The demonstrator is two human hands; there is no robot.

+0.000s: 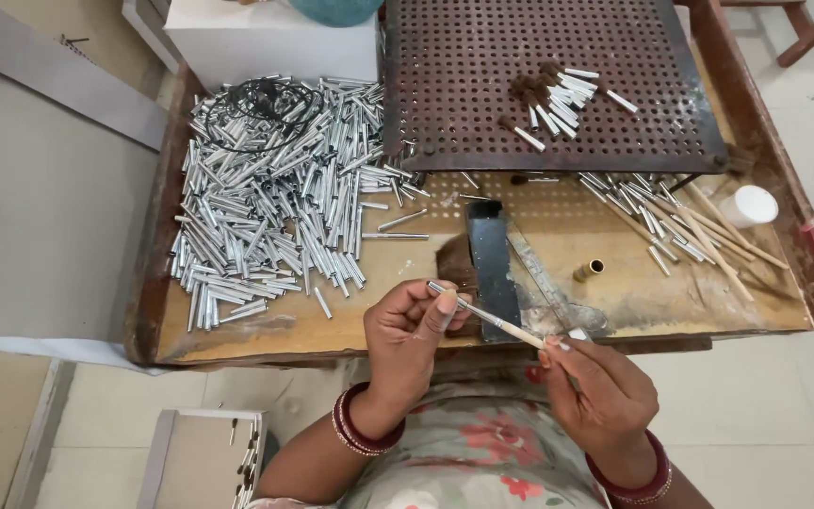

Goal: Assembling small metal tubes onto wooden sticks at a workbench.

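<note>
Right at the near edge of the wooden tabletop [332, 325], both hands are closed on one slim brush piece [494, 320]: a pale wooden stick with a silver metal tube fitted over its far end. The left hand [409, 339] pinches the metal end between thumb and fingers, with the thumb lying over it. The right hand [600, 391] grips the wooden end with its fingertips. The piece runs slantwise between the two hands, higher on the left, held just above the table edge and over the person's lap.

On the left part of the tabletop lies a large loose heap of silver metal tubes [275, 203], with a tangle of thin black wire rings [261, 113] resting on its far side. Just beyond the hands a dark flat metal bar [490, 250] stands on the tabletop, with a clump of brown bristle hair [452, 264] beside it on the left. A short brass tube [589, 270] lies just right of the bar. Farther right, a mixed scatter of wooden sticks and metal tubes [671, 221] spreads toward a white round cap [749, 205] near the right rim.

At the far side, a dark perforated metal plate [539, 85] sits raised above the tabletop and carries a small pile of finished brush heads [553, 99], silver tubes tipped with brown bristles. A white box [270, 42] stands to its left.
</note>
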